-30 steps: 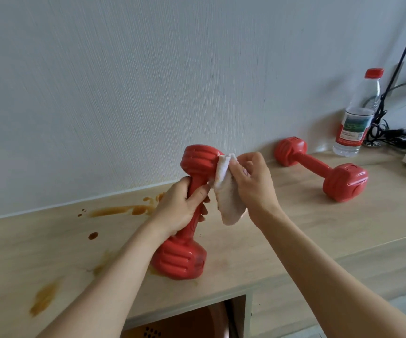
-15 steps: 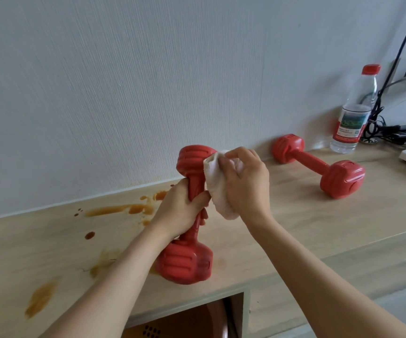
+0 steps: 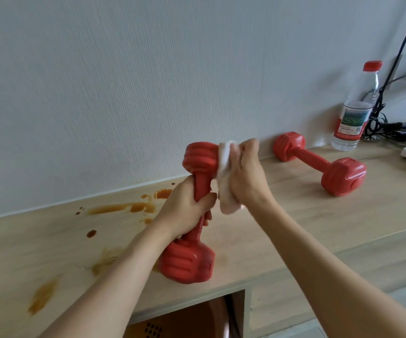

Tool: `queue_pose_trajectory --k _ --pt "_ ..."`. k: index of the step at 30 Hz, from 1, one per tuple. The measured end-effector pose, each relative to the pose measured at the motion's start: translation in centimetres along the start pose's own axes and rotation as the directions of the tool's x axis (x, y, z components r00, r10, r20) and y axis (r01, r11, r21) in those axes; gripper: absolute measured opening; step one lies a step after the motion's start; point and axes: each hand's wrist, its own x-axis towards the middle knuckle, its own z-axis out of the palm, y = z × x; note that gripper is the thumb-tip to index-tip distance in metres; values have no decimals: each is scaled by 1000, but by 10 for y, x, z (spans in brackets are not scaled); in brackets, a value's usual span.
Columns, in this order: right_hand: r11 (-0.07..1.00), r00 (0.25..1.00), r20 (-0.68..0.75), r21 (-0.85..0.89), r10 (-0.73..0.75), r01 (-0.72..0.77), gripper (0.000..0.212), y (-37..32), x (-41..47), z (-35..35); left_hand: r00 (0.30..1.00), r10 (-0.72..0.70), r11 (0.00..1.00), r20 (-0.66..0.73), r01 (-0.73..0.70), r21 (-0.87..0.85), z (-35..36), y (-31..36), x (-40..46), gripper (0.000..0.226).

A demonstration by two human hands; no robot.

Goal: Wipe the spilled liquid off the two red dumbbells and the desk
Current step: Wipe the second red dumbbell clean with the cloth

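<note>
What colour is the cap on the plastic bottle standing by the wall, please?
The cap is red, on the clear bottle; the head view shows it.

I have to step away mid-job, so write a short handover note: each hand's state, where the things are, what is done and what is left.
Left hand: grips the handle of the near dumbbell, stood on end at the desk's front edge.
Right hand: holds the white cloth against that dumbbell's upper head.
Second dumbbell: lies by the wall, next to the water bottle.
Done: nothing finished that I can confirm.
Left: finish this dumbbell, the second one, and the brown spill left of it on the desk.
</note>
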Motion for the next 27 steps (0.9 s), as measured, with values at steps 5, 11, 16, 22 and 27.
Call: queue_pose_trajectory --k 5,11,16,22,27 --pt "990 996 -2 -109 -92 91 24 -3 -5 -6 999 -15 999 30 14 36 0 3 2 15" --pt "931 974 -20 -296 -227 211 42 -5 -10 -5 999 22 997 24 -24 76 3 5 -1 13" --pt "978 982 37 89 186 -188 31 0 10 -21 998 47 998 49 -49 39 4 6 -2 9" --pt "944 982 -48 -287 -183 162 26 -10 -14 2 999 41 999 -4 -41 31 2 4 0 15" --pt "999 997 -62 -2 -45 45 26 -3 -1 -5 998 60 998 7 -60 -6 5 4 0 15"
